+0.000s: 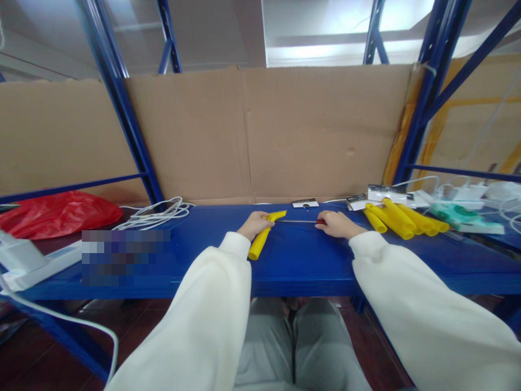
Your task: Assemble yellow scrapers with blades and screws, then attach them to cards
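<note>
My left hand (pixel 255 223) is closed around a yellow roll (pixel 259 245) of what looks like thin plastic, tilted above the blue shelf top (pixel 301 260). A loose flap of the roll sticks out past my fingers to the right. In my closed right hand (pixel 338 224) is a screwdriver (pixel 299 221) with a red handle and a thin metal shaft. The shaft lies level and points left, its tip at the yellow roll beside my left fingers. Whether the tip is inside the roll or only against it, I cannot tell.
Several yellow rolls (pixel 393 219) lie to the right of my right hand, near card-topped packets (pixel 386 192). A cardboard panel (pixel 285 136) closes off the back. On the left are a red plastic bag (pixel 65 213), coiled white cable (pixel 157 214) and a power strip (pixel 44 266).
</note>
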